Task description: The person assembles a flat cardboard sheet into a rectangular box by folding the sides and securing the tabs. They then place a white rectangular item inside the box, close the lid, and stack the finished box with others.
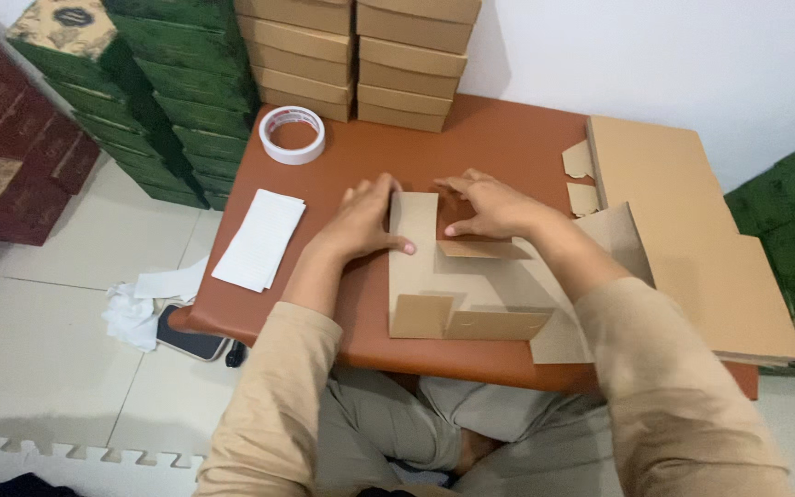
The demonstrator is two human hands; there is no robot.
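As we kneel at the low table [508, 129], our left hand [365, 221] and right hand [494, 204] press flat, ungripping, on the cardboard blank [457, 285] lying there: light, stiff, probably best held by its edges.

A low brown table [499, 138] carries a tape roll [293, 134], a white paper stack [259, 238], two piles of folded boxes [361, 55], a flat cardboard blank [471, 285] and a stack of blanks [683, 230].
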